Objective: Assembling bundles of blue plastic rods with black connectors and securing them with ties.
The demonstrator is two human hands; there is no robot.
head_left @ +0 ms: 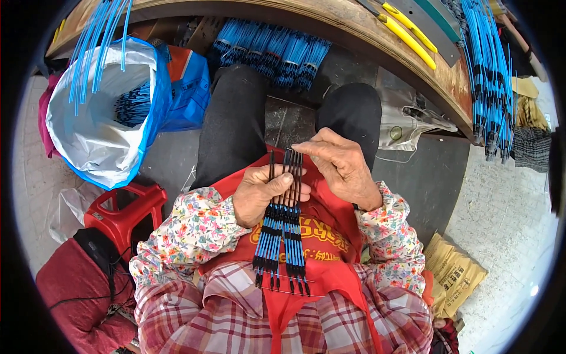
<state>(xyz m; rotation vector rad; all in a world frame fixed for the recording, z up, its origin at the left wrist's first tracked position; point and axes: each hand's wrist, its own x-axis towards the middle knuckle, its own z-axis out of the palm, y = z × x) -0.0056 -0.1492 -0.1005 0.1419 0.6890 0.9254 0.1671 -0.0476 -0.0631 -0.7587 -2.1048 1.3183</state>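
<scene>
Fanning over the red apron [330,206], black-banded blue rods [272,242] sit gripped in the left hand [260,190]. The right hand [342,168], half-curled, reaches their black ends, grip unclear

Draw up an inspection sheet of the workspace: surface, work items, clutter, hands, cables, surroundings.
Surface: wooden table across the top of the view, edge exposed.
Work items: blue-and-black rods, a flat spread held over the red apron.
Clutter: yellow-handled tool on the table; more blue rods hanging over its right end.
Hands: left hand grips the rods; right hand has fingertips at their upper ends, pinch unclear.
Cables: dark cord on dark red cloth, lower left; its ends unclear.
Surroundings: blue-and-white bag containing rods and red stool, left; yellowish sack, right.
</scene>
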